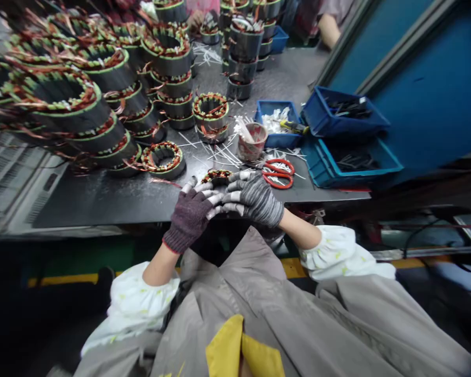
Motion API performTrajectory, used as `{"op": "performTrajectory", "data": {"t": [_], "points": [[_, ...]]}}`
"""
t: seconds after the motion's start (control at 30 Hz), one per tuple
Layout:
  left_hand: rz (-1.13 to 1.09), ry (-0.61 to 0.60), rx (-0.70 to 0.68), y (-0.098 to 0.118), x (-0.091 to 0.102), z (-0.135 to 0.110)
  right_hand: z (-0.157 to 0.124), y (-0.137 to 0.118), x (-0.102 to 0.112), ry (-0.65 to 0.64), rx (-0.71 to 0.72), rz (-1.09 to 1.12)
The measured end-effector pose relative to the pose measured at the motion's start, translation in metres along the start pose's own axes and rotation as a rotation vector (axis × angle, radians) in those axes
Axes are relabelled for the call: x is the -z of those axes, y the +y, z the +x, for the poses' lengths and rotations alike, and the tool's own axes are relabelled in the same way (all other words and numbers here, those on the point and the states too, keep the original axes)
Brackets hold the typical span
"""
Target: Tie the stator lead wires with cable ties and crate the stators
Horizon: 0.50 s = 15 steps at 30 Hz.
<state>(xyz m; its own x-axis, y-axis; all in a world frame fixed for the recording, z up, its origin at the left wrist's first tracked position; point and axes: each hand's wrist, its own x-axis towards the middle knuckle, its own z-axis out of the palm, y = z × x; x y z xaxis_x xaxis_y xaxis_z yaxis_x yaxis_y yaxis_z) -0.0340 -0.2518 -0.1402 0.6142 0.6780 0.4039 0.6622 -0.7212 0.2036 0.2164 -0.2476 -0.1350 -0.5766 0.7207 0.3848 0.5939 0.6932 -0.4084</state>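
A motor stator [217,176] with copper windings sits at the table's front edge, its lower part hidden behind my fingers. My left hand [190,213], in a dark purple knitted glove with white-wrapped fingertips, closes on its left side. From the right, my right hand [255,198], in a grey striped glove with similar fingertips, grips the same stator. Red-handled scissors [278,174] lie just beyond my right hand. Another single stator [164,159] rests to the left, with a short stack of stators [211,116] farther back.
Tall stator stacks [68,104] with loose copper leads crowd the left. A round tub [251,141] stands among scattered white tie strips [222,156]. Blue bins [347,112] and a smaller blue box [278,139] holding white pieces stand right. A co-worker's arm [329,31] shows at the back.
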Motion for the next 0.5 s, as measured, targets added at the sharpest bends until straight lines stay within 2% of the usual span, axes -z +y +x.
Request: {"op": "performTrajectory", "data": {"t": [0.03, 0.13, 0.2, 0.27, 0.37, 0.43, 0.5], "points": [[0.016, 0.012, -0.005, 0.002, -0.001, -0.001, -0.001, 0.014, 0.003, 0.086, -0.06, -0.014], [0.083, 0.06, 0.007, 0.019, -0.003, -0.006, 0.01, 0.057, 0.017, 0.378, -0.357, -0.099], [0.123, 0.073, 0.035, 0.031, -0.004, -0.009, 0.029, 0.079, 0.025, 0.447, -0.467, -0.143], [0.134, 0.078, 0.049, 0.037, -0.005, -0.01, 0.051, 0.091, 0.029, 0.417, -0.477, -0.174], [0.112, 0.059, 0.028, 0.033, -0.007, -0.009, 0.071, 0.1, 0.029, 0.378, -0.471, -0.159], [0.094, 0.051, 0.005, 0.027, -0.01, -0.008, 0.07, 0.104, 0.029, 0.457, -0.464, -0.031], [0.08, 0.051, 0.013, 0.023, -0.013, -0.006, 0.06, 0.108, 0.032, 0.619, -0.439, 0.18]]}}
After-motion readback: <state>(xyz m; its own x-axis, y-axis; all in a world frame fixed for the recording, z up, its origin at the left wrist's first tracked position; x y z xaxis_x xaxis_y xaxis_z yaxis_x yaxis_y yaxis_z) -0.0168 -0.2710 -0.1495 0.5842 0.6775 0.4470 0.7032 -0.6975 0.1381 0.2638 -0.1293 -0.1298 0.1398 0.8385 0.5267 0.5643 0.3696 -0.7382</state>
